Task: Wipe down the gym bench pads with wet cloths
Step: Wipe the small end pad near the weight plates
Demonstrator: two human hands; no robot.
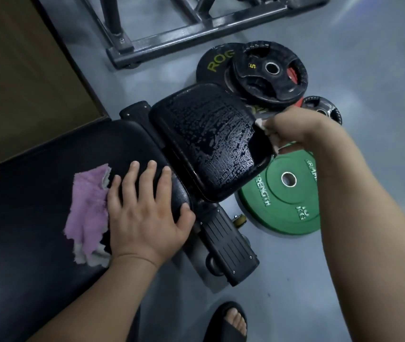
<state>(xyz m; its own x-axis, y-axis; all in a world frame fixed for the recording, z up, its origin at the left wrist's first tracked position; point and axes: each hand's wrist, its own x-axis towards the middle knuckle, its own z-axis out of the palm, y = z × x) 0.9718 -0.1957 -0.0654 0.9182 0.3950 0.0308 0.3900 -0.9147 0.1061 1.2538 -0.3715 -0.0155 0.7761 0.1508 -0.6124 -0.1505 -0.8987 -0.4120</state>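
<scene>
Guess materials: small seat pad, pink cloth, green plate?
Seat pad: likely vinyl or faux leather, glossy black, with water beading in streaks on it. Pink cloth: fluffy microfibre or terry, by its shaggy pile and frayed edges. Green plate: probably matte rubber bumper, with moulded pale lettering and a metal ring at the hole.

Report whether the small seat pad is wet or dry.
Wet. The seat pad shines with streaks and beads of water across its top; the right hand grips a cloth at its edge.
</scene>
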